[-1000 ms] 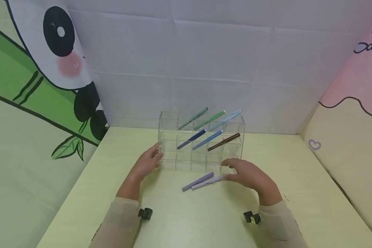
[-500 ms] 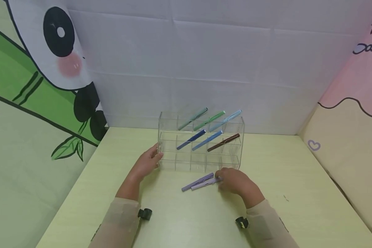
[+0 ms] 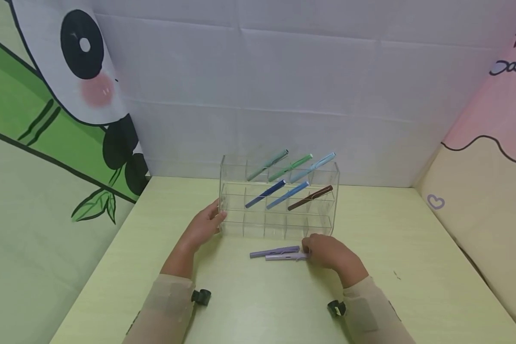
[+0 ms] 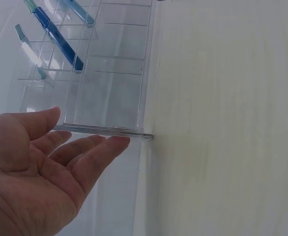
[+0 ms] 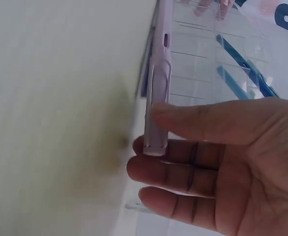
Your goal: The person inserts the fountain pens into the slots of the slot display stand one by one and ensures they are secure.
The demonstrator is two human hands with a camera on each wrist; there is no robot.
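In the head view, my left hand (image 3: 203, 224) rests against the left side of a clear acrylic pen rack (image 3: 253, 224). Its fingertips touch the outer face of the side panel, and the thumb lies by the front edge. My right hand (image 3: 328, 252) pinches the capped end of a pale lilac pen (image 3: 284, 257), just in front of the rack. The right wrist view shows the thumb on the clip of this pen (image 5: 158, 88). A darker purple pen (image 3: 268, 252) lies right behind it on the table, largely hidden in the right wrist view.
On the rack's top tier lean a grey-green pen (image 3: 268, 164), a green pen (image 3: 290, 167) and a light blue pen (image 3: 313, 167). Below are a dark blue pen (image 3: 265, 193), a blue pen (image 3: 287, 195) and a brown pen (image 3: 310, 197). A white cloth backdrop (image 3: 258, 95) stands behind.
My right hand has come left and down onto the lilac pen's cap. Both purple pens have swung from slanted to nearly level across the view. The left hand stays by the rack.
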